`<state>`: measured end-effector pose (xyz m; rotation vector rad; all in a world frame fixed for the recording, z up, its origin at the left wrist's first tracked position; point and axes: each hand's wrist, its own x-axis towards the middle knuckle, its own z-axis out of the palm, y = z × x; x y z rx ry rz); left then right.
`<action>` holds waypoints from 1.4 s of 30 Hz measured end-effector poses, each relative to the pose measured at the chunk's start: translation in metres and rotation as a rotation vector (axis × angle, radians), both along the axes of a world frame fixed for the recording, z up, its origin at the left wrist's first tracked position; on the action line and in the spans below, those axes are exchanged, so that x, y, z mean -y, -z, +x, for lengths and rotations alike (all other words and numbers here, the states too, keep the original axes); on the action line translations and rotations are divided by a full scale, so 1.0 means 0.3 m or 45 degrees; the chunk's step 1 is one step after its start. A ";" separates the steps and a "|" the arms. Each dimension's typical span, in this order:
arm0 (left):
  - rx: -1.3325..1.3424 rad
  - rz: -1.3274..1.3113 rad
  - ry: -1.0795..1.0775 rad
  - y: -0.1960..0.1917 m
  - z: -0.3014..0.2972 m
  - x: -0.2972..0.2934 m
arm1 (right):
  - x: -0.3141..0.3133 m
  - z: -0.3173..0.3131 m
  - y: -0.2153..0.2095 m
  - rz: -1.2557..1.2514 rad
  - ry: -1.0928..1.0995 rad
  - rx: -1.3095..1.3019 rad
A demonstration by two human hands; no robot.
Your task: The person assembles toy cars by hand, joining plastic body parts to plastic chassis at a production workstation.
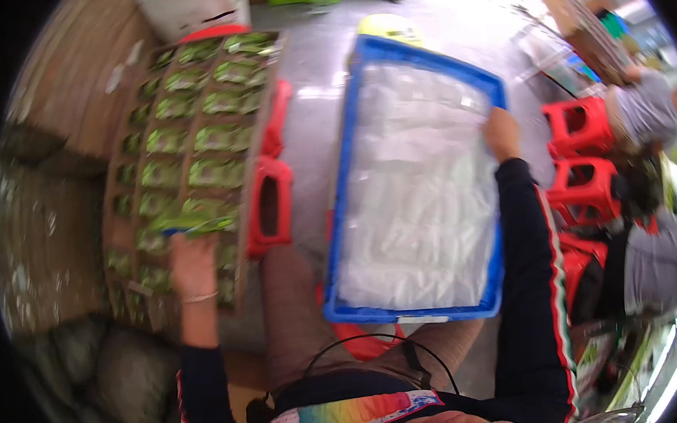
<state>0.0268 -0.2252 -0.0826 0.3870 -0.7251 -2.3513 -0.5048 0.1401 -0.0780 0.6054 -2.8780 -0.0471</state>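
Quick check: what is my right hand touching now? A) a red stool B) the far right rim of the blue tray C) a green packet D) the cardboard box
B: the right hand rests on the right rim of the blue tray lined with clear plastic, while the left hand is at the green packets in the cardboard box.
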 end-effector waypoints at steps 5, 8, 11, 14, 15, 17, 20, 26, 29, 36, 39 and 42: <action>0.217 0.151 -0.035 -0.109 -0.097 -0.192 | -0.112 -0.025 -0.057 0.148 0.066 -0.023; 0.271 0.152 0.069 -0.136 -0.028 -0.229 | -0.054 0.011 -0.081 0.222 0.115 0.008; 0.354 0.176 0.038 -0.128 0.026 -0.243 | -0.071 0.018 -0.083 0.220 0.088 -0.069; 0.162 0.307 0.163 -0.115 0.012 -0.243 | -0.103 0.004 -0.089 0.066 0.099 -0.073; 0.243 0.316 0.118 -0.118 0.009 -0.252 | -0.074 0.036 -0.104 0.017 0.135 -0.030; 0.299 0.322 0.138 -0.123 0.007 -0.267 | -0.041 0.082 -0.103 -0.112 0.115 0.028; 0.295 0.322 0.250 -0.090 -0.019 -0.277 | -0.109 0.051 -0.028 -0.316 -0.036 0.038; 0.609 0.218 0.206 -0.056 -0.034 -0.267 | -0.182 0.083 -0.064 -0.475 0.069 0.188; 0.690 0.176 0.168 -0.054 -0.065 -0.284 | -0.198 0.102 -0.106 -0.491 0.076 0.102; 0.867 0.188 0.051 -0.022 -0.060 -0.343 | -0.173 0.239 -0.202 -1.046 -0.355 -0.036; 0.585 0.325 0.174 -0.057 -0.039 -0.380 | -0.190 0.221 -0.142 -1.095 -0.454 -0.019; 0.503 0.279 0.281 -0.120 -0.091 -0.442 | -0.239 0.141 -0.124 -1.722 -0.093 0.441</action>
